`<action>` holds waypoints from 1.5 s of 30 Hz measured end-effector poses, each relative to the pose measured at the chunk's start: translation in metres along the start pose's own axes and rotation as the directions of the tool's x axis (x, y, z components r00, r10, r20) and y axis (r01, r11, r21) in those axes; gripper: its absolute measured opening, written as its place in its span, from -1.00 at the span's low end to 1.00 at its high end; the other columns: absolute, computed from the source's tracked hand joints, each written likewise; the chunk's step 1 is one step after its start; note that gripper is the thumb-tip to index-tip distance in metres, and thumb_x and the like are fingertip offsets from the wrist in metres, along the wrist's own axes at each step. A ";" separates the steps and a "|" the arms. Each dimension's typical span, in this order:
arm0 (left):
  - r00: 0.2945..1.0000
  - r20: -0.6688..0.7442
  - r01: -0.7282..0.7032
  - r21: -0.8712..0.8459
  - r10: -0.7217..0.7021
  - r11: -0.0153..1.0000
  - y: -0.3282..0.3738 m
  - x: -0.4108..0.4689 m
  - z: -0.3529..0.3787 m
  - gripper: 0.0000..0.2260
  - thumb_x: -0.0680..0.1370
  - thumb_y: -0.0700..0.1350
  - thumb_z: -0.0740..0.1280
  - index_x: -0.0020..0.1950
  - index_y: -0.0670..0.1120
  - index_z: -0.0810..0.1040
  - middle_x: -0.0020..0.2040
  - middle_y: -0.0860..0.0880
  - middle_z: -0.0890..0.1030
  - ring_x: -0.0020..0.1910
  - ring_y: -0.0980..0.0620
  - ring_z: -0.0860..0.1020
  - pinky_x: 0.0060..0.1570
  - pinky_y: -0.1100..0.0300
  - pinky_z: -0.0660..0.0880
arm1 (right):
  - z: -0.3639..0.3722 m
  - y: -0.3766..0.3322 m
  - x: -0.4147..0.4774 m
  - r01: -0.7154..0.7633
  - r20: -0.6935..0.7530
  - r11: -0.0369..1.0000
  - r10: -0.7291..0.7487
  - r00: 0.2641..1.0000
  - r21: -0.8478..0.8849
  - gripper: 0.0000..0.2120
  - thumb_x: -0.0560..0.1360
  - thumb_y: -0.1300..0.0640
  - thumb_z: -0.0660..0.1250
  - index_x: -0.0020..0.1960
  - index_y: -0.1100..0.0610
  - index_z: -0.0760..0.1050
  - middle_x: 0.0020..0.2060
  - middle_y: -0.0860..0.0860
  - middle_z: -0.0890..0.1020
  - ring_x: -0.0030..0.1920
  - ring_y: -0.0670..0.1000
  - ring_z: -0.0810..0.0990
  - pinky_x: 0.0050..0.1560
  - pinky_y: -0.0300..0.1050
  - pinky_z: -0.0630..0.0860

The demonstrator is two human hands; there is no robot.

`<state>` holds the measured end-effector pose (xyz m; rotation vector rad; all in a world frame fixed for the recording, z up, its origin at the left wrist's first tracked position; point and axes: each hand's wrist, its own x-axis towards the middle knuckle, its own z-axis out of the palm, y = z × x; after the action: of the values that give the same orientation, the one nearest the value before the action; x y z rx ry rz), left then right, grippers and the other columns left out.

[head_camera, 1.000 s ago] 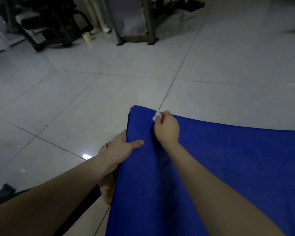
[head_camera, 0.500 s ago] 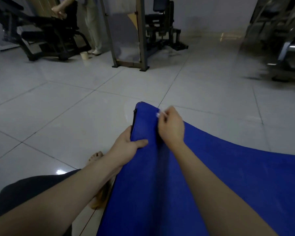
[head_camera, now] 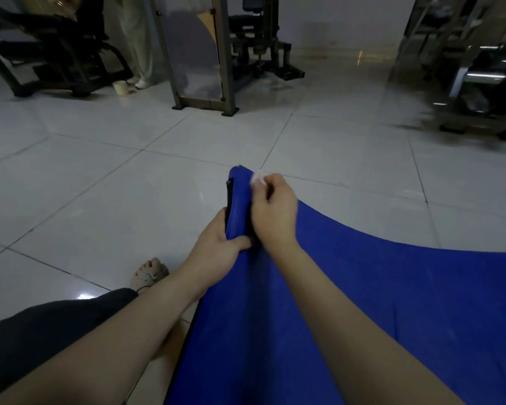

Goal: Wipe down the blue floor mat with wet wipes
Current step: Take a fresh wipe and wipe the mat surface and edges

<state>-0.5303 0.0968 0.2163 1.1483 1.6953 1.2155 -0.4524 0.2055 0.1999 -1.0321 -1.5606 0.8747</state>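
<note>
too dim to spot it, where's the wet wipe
In the head view the wet wipe is near centre, pinched in the right hand at the lifted corner of the blue mat, above the left hand.

The mat (head_camera: 362, 302) is seen in a deep, plain blue, and a black strip is shown along its lifted edge. The wipe (head_camera: 257, 178) at the raised corner is white. The floor (head_camera: 100, 200) is laid in pale grey glossy tiles, divided by thin dark lines. A black garment (head_camera: 41, 331) is seen at the near left, with a beige sandal (head_camera: 146, 277) beside it. At the far left, a cream cup (head_camera: 119, 88) is placed by a black machine (head_camera: 56, 54).
</note>
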 end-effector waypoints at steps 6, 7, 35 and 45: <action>0.997 -0.050 -0.058 0.013 0.059 0.998 0.003 -0.001 0.006 -0.71 0.58 -0.19 0.39 0.21 0.14 0.51 0.05 0.12 0.67 -0.02 0.18 0.65 -0.07 0.26 0.55 | -0.019 0.010 -0.005 0.171 0.002 0.985 -0.171 0.985 -0.006 -0.70 0.68 -0.01 0.23 -0.19 0.08 0.36 -0.39 -0.16 0.46 -0.36 -0.15 0.43 -0.34 -0.27 0.34; 0.996 -0.056 -0.066 0.010 0.067 0.998 0.004 0.001 0.007 -0.72 0.59 -0.17 0.40 0.20 0.15 0.51 0.07 0.14 0.66 -0.01 0.19 0.65 -0.06 0.27 0.56 | -0.027 0.028 -0.004 0.122 -0.019 0.992 -0.123 0.992 -0.034 -0.68 0.68 -0.03 0.21 -0.20 0.08 0.34 -0.38 -0.18 0.49 -0.34 -0.17 0.47 -0.34 -0.28 0.35; 0.992 -0.111 0.059 -0.023 -0.061 0.998 -0.002 0.016 0.019 -0.44 0.67 0.30 0.08 0.26 -0.15 0.54 0.18 -0.09 0.63 0.17 -0.11 0.59 0.27 -0.04 0.52 | -0.064 0.168 -0.053 -0.239 0.002 0.823 0.280 0.960 -0.516 -0.71 0.68 -0.07 0.10 -0.17 0.03 0.27 -0.27 -0.10 0.57 -0.32 -0.05 0.49 -0.36 -0.09 0.36; 0.988 -0.128 0.079 -0.078 -0.088 0.994 -0.006 0.021 0.020 -0.45 0.62 0.33 0.10 0.30 -0.03 0.60 0.20 0.00 0.66 0.23 0.00 0.60 0.39 -0.09 0.44 | -0.020 0.055 -0.043 -0.168 -0.013 0.986 0.168 0.986 0.026 -0.61 0.71 -0.07 0.12 -0.16 0.17 0.39 -0.35 -0.11 0.51 -0.39 -0.16 0.41 -0.38 -0.23 0.35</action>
<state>-0.5202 0.1216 0.2035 0.9624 1.7635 1.3136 -0.4186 0.1865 0.1383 -1.1623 -1.4621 0.9966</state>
